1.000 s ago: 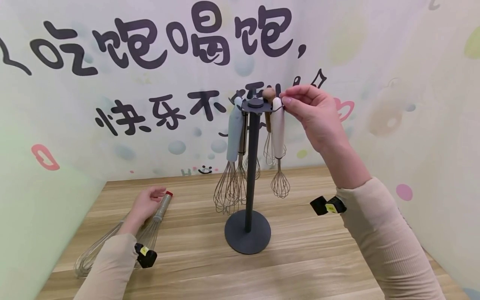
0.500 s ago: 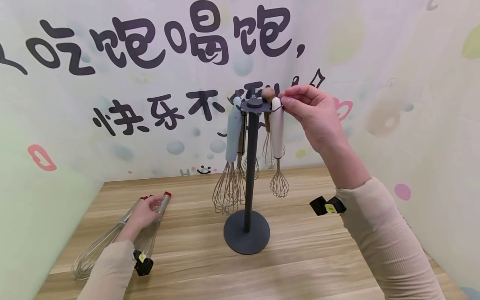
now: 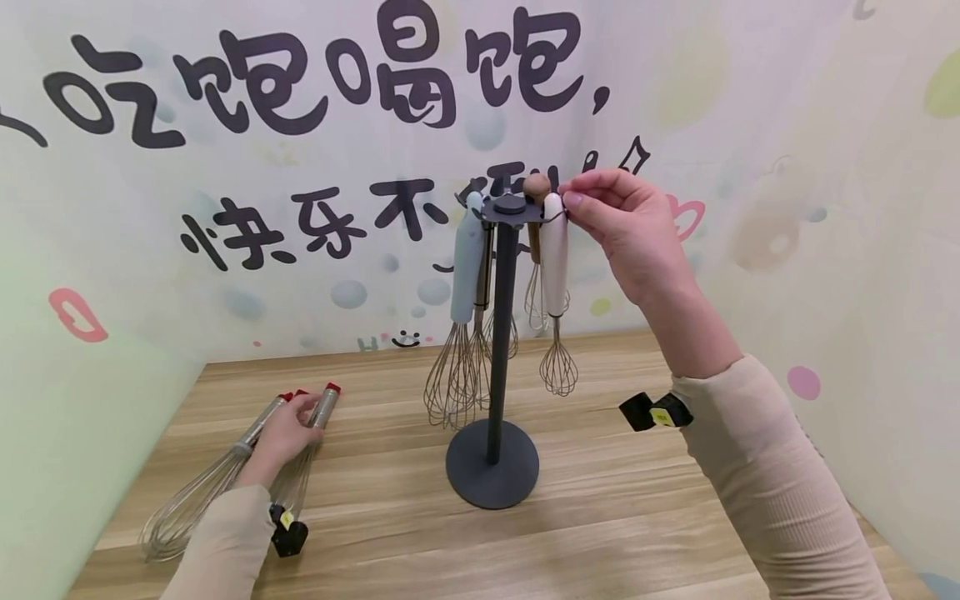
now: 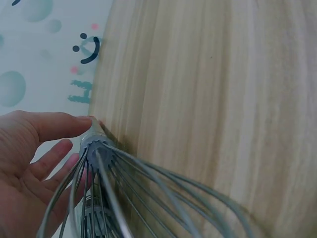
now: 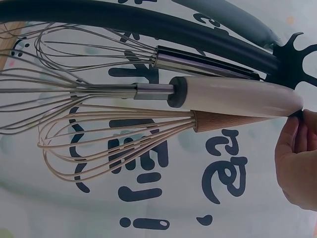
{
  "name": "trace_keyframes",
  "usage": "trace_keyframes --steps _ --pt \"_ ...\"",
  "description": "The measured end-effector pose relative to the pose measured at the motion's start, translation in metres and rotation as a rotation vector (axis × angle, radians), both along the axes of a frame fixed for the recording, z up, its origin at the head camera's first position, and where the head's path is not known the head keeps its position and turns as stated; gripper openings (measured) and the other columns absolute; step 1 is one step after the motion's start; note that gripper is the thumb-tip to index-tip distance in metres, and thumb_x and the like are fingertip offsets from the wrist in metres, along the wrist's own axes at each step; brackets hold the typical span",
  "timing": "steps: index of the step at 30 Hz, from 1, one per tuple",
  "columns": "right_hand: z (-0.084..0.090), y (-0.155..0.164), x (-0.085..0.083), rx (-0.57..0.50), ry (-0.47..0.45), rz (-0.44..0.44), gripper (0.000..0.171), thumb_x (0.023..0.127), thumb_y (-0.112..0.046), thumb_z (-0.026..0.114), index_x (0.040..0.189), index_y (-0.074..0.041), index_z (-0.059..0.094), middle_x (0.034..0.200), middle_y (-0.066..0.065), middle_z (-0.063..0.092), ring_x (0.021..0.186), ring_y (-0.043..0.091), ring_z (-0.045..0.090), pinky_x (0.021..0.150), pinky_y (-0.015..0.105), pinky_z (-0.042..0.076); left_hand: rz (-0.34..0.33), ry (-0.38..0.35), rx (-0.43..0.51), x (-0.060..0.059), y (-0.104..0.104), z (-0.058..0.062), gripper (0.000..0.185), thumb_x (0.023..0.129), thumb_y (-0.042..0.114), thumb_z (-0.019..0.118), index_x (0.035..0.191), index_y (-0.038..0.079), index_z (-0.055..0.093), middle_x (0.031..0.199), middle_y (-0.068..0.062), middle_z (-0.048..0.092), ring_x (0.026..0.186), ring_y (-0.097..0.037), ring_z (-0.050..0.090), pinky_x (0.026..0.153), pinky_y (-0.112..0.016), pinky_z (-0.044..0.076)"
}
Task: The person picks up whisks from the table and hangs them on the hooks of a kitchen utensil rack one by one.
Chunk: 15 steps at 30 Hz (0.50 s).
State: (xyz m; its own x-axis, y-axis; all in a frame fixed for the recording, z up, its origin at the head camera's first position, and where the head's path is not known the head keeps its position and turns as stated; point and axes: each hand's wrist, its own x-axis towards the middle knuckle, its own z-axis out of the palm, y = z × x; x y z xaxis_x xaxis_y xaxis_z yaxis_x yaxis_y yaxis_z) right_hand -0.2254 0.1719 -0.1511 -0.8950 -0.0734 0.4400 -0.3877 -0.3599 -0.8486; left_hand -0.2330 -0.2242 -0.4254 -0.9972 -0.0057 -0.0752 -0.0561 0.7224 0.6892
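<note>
My right hand pinches a dark hook tip of the whisk stand, right at the top end of a white-handled whisk. That whisk hangs upside down from the hook, and in the right wrist view its pale handle runs up to my fingertips. On the left of the table my left hand grips the steel handle of a whisk with a red end. The left wrist view has my thumb on one side of this handle and fingers on the other, its wires spreading toward the camera.
A blue-handled whisk, a dark-handled whisk and a wooden-handled whisk also hang on the stand. Another steel whisk lies at the table's left, partly behind my left hand. A printed wall closes off the back.
My left hand has shifted slightly down and left onto the steel whisk's handle, its fingers coming around it. My right hand stays at the hook.
</note>
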Motion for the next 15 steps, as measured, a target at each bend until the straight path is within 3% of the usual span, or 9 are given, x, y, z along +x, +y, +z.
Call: trace_keyframes --steps 15 --pt "0.0 0.0 0.001 0.004 -0.01 -0.007 0.018 0.084 0.01 0.062 0.08 -0.006 0.07 0.077 0.002 0.07 0.076 0.01 0.067 0.081 0.018 0.056 0.074 0.104 -0.041 0.001 0.007 -0.013 0.06 0.077 -0.004 0.067 0.132 -0.011 0.045 0.128 -0.038 0.05 0.112 -0.05 0.054 0.087 -0.054 0.05"
